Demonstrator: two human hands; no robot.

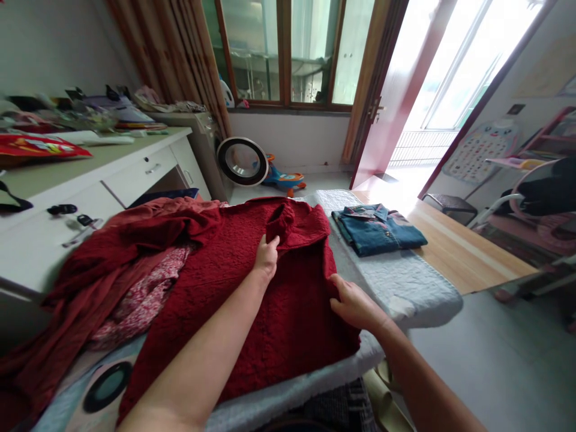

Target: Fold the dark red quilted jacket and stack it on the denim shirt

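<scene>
1. Left hand [266, 259]: gripping, thumb and fingers closed on the cuff end of a sleeve [308, 231] of the dark-red textured long-sleeved top [288, 312].
2. Right hand [353, 300]: thumb and fingers pinching the same top at its right side edge, nearer the wearer than the left hand.
3. Top location: spread on the light quilted cloth [414, 288] that covers part of the table [472, 246]; lower right corner of the top sits close to the cloth's near edge. Sleeve folded inward over the body, toward the far edge. Surface wrinkled.
4. Folded blue denim shirt [378, 234]: right of the top, apart from it, collar toward the far side, lying at the cloth's right edge where bare wood begins.
5. Left of the top: rust-red garment [112, 288] in a loose heap, plus pink-and-white patterned fabric [146, 294], bunched, next to the top.
6. Background: white cabinet [135, 174] with a cluttered green counter at left; washing machine door [243, 161] swung open; blue-and-orange ride-on toy [285, 179] on the floor behind it; dark-red room door [375, 114] open at right.
</scene>
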